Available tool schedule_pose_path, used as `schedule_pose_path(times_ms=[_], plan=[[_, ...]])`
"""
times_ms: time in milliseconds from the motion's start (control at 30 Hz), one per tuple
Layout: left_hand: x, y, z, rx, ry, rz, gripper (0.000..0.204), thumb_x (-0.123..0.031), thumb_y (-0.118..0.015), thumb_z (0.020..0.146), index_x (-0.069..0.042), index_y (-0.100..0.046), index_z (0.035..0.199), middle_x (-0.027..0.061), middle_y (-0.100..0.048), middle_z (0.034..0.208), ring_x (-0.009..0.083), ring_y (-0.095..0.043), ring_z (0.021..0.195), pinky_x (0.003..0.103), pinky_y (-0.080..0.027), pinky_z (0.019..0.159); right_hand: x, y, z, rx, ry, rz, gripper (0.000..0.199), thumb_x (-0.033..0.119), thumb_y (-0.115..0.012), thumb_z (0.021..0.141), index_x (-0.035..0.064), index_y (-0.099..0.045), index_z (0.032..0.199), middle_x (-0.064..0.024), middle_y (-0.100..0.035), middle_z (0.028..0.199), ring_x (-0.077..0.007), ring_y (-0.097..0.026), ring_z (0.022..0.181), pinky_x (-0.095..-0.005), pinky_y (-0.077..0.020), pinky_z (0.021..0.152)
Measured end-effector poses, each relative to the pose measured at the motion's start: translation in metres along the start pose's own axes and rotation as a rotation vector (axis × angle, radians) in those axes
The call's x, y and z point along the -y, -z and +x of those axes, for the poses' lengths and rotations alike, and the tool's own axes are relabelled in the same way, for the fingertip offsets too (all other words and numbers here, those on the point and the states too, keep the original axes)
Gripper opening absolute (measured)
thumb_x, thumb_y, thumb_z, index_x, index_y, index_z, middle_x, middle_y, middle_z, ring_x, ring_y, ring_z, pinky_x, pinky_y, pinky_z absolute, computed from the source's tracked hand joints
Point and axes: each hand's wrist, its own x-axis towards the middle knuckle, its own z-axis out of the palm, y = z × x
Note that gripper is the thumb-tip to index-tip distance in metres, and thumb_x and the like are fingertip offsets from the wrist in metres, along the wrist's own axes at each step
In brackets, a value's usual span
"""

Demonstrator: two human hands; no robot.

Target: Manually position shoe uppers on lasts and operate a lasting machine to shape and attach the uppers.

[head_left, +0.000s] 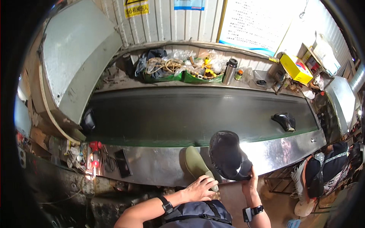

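My left hand point(198, 189) grips the heel end of an olive-green shoe sole point(196, 162) that leans against the steel front rim point(159, 163) of the conveyor. A black shoe upper point(227, 154) is held up by its lower edge in my right hand point(249, 184), its dark inside facing me. Both wrists wear black bands. A second black shoe point(285, 121) lies on the dark conveyor belt point(182, 114) to the right, apart from both hands.
Green trays point(182, 78) of cords and plastic bags sit behind the belt, next to a steel flask point(229, 70) and a yellow box point(295, 68). A metal hood point(76, 57) covers the belt's left end. Tools point(95, 155) lie at the left rim. Another person point(323, 171) sits at right.
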Motion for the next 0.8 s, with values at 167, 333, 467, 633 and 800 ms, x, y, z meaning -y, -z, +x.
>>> schedule_pose_path(times_ms=[167,333,467,633,800], plan=[[0.052,0.021,0.015,-0.926,1.083,-1.947,0.04,-0.043,-0.071,0.095,-0.003,-0.074,0.099,0.0094,-0.074,0.101,0.0239,-0.068,0.096,0.041,-0.051,0.092,0.016,0.013,-0.062,0.297,0.509,-0.795,0.043,0.016,-0.081,0.083,-0.0026,-0.064,0.117,-0.0084,-0.069,0.098,-0.0154,-0.063,0.088,-0.0317,-0.0531,0.076],[0.116,0.018,-0.008,-0.537,1.454,-1.201,0.039,-0.039,-0.07,0.095,-0.002,-0.076,0.1,0.0126,-0.074,0.1,0.0226,-0.069,0.098,0.039,-0.052,0.09,-0.029,-0.028,-0.094,0.86,1.012,-1.264,0.05,0.018,-0.091,0.07,0.0034,-0.07,0.113,-0.0167,-0.07,0.105,-0.0374,-0.069,0.095,-0.0451,-0.0564,0.088],[0.156,-0.015,0.014,-0.612,1.306,-0.413,0.033,-0.038,-0.071,0.092,-0.006,-0.077,0.097,0.0147,-0.073,0.098,0.0311,-0.068,0.096,0.043,-0.052,0.087,-0.078,-0.033,-0.086,0.597,1.116,-1.124,0.077,0.015,-0.094,0.069,-0.0005,-0.056,0.134,-0.0148,-0.054,0.124,-0.0347,-0.059,0.111,-0.0452,-0.0518,0.093],[0.163,-0.037,0.023,-0.647,1.287,-0.232,0.035,-0.04,-0.069,0.093,-0.006,-0.076,0.091,0.0165,-0.074,0.097,0.0382,-0.067,0.094,0.047,-0.052,0.084,-0.092,-0.044,-0.07,0.468,0.618,-0.908,0.124,0.021,-0.096,0.068,-0.0044,-0.015,0.157,-0.0259,-0.044,0.145,-0.0391,-0.05,0.132,-0.0436,-0.0415,0.111],[0.143,-0.034,-0.018,-0.567,1.495,-0.516,0.032,-0.035,-0.067,0.094,-0.004,-0.076,0.095,0.0169,-0.076,0.091,0.0342,-0.072,0.084,0.042,-0.055,0.077,-0.067,-0.018,-0.074,0.754,0.201,-0.926,0.103,0.013,-0.086,0.076,-0.0049,-0.024,0.157,-0.0279,-0.034,0.157,-0.0358,-0.033,0.149,-0.0381,-0.0324,0.118]])
